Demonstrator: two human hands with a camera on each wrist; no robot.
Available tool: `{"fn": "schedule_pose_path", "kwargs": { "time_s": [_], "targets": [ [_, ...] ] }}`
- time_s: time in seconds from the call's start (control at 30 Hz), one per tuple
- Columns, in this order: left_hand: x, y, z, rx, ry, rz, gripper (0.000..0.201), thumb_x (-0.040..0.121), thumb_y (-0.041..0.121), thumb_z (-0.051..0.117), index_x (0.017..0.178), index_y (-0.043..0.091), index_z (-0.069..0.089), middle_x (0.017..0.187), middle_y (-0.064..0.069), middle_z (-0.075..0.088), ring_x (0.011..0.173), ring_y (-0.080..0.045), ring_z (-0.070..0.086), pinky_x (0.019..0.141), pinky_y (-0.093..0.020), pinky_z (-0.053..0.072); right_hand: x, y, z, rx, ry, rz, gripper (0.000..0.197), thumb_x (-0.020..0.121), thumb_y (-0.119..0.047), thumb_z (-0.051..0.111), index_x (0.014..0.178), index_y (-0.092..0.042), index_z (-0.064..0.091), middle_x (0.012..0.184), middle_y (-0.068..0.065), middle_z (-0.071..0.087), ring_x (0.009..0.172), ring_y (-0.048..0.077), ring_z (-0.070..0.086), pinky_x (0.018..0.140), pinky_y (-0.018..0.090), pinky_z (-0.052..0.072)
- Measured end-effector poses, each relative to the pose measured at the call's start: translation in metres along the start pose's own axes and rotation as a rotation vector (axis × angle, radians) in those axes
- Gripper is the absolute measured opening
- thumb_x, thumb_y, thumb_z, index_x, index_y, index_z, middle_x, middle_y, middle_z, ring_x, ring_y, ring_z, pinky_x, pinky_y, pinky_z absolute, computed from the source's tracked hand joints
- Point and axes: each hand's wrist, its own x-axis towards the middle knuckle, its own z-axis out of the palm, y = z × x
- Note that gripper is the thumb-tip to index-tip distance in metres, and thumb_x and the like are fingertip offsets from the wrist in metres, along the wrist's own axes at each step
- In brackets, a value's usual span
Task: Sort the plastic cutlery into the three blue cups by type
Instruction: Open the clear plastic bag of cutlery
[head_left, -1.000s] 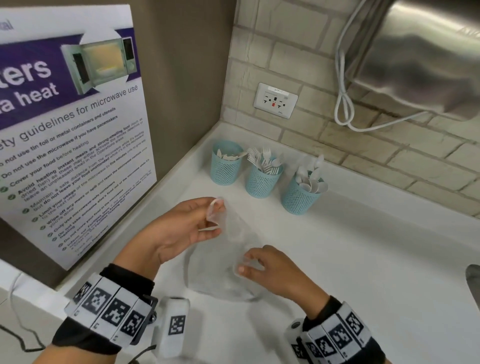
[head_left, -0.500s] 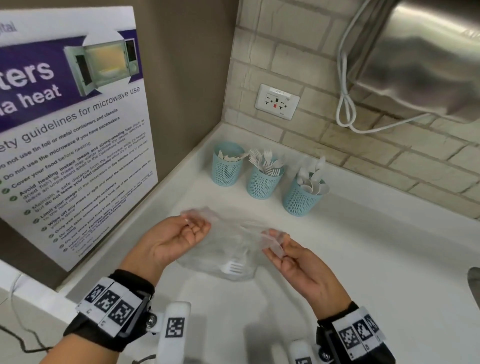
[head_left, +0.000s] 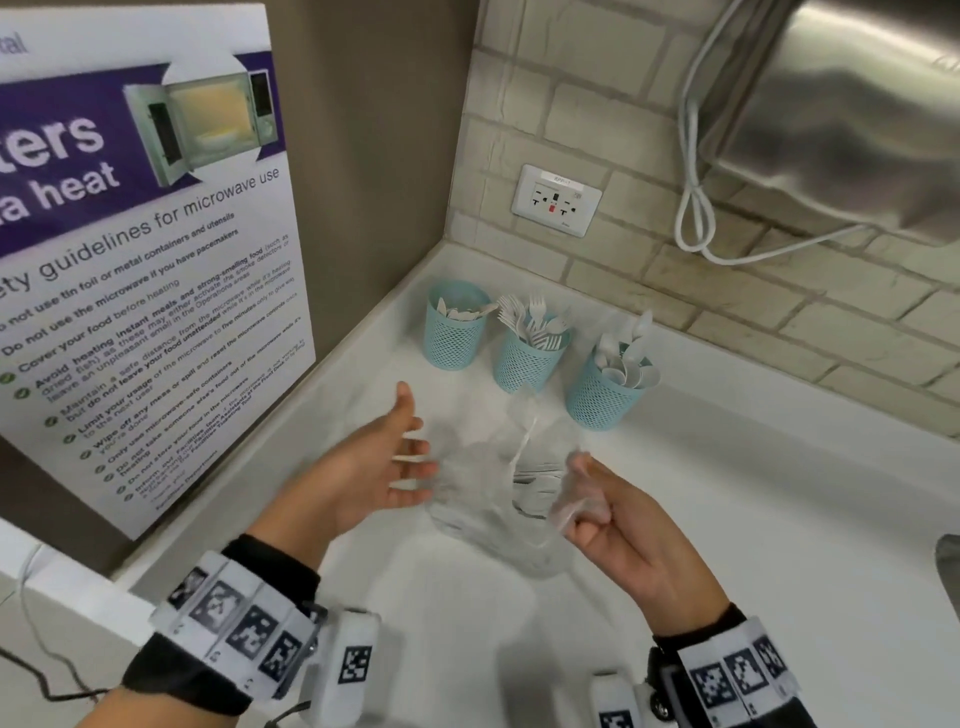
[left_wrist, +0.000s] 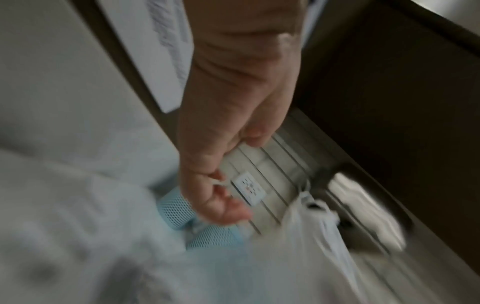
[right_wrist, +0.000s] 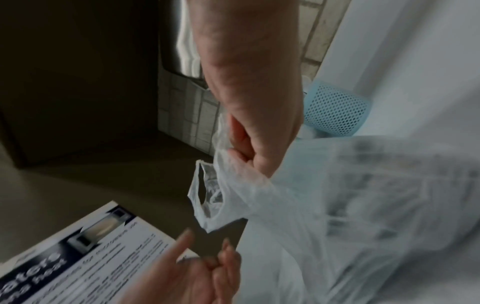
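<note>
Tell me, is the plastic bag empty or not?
Not empty. White cutlery shows through the plastic bag, gripped by the right hand.

Three cups (head_left: 524, 348) stand in a row on the counter (head_left: 753, 519) near the wall. A plastic bag (head_left: 498, 493) lies before them, between both hands.

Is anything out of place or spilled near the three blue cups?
Nothing is spilled. The three cups stand upright, cutlery inside. The only unsorted cutlery remains in the clear plastic bag, which the right hand pinches; the left hand is open beside it.
</note>
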Motion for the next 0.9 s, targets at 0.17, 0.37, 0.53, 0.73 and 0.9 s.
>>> {"fn": "schedule_pose_path", "kwargs": {
  "time_s": [0.17,0.37,0.53,0.73,0.9],
  "targets": [
    [0.009,-0.024,0.033,0.343,-0.044,-0.001,0.082,0.063,0.078,0.062,0.116,0.017,0.049,0.111,-0.001,0.061,0.097,-0.016,0.062,0.069,-0.028,0.054,-0.005,0.017,0.006,-0.413,-0.049,0.024,0.033,0.096,-0.028,0.057,0.113,0.000,0.062,0.109,0.022,0.065,0.105,0.035,0.060,0.099,0.047,0.046],
    [0.020,-0.031,0.014,0.287,0.065,0.168,0.010,0.080,0.012,0.061,0.070,0.009,0.061,0.065,-0.002,0.059,0.067,-0.020,0.055,0.072,-0.034,0.049,-0.005,0.013,0.000,-0.183,-0.077,-0.050,0.028,0.070,0.013,0.048,0.068,-0.007,0.067,0.085,0.008,0.067,0.086,0.021,0.069,0.070,0.032,0.058],
    [0.016,-0.019,0.001,-0.040,0.007,0.093,0.035,0.091,-0.012,0.041,0.071,0.013,0.057,0.075,-0.004,0.060,0.067,-0.018,0.059,0.054,-0.023,0.055,0.004,0.015,-0.008,0.111,0.008,-0.052,0.038,0.035,0.028,0.070,0.064,0.003,0.067,0.084,0.015,0.066,0.090,0.026,0.072,0.076,0.039,0.058],
    [0.013,-0.018,0.000,-0.256,-0.095,0.007,0.020,0.094,0.035,0.052,0.093,0.017,0.061,0.087,0.011,0.050,0.077,-0.003,0.043,0.033,-0.012,0.020,0.017,0.015,-0.011,0.316,0.052,-0.087,0.090,0.010,0.030,0.080,0.094,0.006,0.059,0.079,0.014,0.064,0.064,0.024,0.068,0.052,0.033,0.058],
    [0.007,-0.019,-0.006,0.460,-0.246,0.245,0.049,0.056,0.069,0.076,0.082,0.029,0.063,0.082,0.009,0.049,0.063,-0.003,0.048,0.043,-0.018,0.025,0.013,0.007,-0.009,0.304,-0.037,0.027,0.054,0.038,0.023,0.083,0.078,-0.003,0.057,0.066,0.000,0.048,0.044,0.009,0.039,0.040,0.022,0.042]
  ]
}}
